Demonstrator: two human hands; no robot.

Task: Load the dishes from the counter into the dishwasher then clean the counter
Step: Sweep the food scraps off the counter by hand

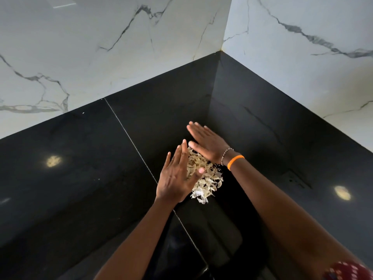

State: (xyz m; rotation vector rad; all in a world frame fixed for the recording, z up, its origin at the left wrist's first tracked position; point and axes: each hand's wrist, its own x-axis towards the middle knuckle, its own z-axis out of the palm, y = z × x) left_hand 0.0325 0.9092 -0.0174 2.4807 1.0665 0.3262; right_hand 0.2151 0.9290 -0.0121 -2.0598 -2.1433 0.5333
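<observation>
Flanking a pile of pale peels (203,178) on the black counter (80,178), a person's two hands stand edge-on with fingers straight, gripping nothing. The left hand (177,178) touches the pile's left side, its thumb over the peels; the right hand (207,146), wearing an orange band (235,161) and a beaded bracelet (226,154), is at the far right side. White marble walls (101,47) meet in the corner behind.
</observation>
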